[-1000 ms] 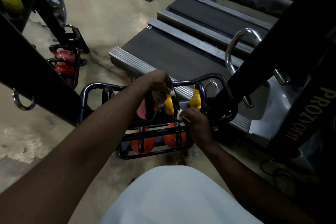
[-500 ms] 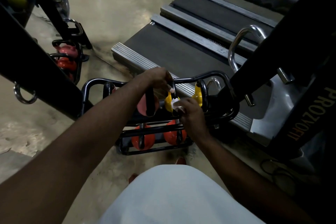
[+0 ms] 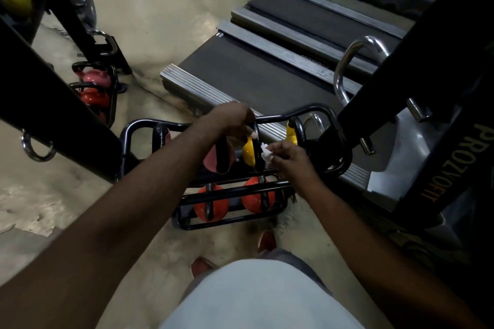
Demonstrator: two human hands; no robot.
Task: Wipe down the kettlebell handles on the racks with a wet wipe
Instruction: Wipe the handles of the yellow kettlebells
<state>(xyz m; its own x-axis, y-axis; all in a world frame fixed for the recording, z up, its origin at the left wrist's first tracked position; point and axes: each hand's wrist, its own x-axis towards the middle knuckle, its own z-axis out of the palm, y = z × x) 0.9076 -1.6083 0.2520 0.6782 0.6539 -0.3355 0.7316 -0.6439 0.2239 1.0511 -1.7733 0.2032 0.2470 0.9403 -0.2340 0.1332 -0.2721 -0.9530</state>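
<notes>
One wordmark to call here. On the black upright (image 3: 451,168) at the right edge of the view, big letters run lengthwise down its face, and as best I can make it they read PROZVOFIT, though the fifth letter could be a V or a Y. The first letters come up pale, the last ones orange. Over on the treadmill's side rail (image 3: 294,54) there's a tiny line of print partway along, too small to read.
</notes>
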